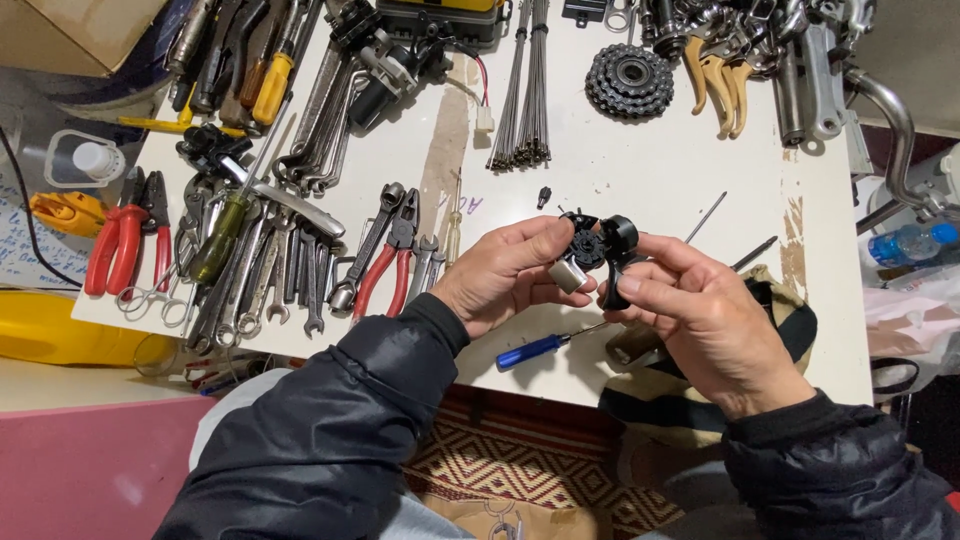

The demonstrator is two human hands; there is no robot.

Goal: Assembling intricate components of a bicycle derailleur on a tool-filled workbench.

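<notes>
Dark padded sleeves [330, 440] fill the frame's bottom; just above centre, the left hand [500, 275] and right hand [700, 320] both grasp a small black mechanism with a metal block [592, 255]. Keeping it pinched steady over the white table [640, 160], near the blue-handled screwdriver [540, 348] lying below it, seems wise for fine work.

The fingers [560, 250] of both hands cover much of the small black part [598, 245], so its full shape cannot be told. Above it, the yellow case [440, 12] and brake levers [720, 85] are cut off by the top edge. Below it, the blue-handled screwdriver [535, 350] has its tip hidden behind the right hand [710, 330].
</notes>
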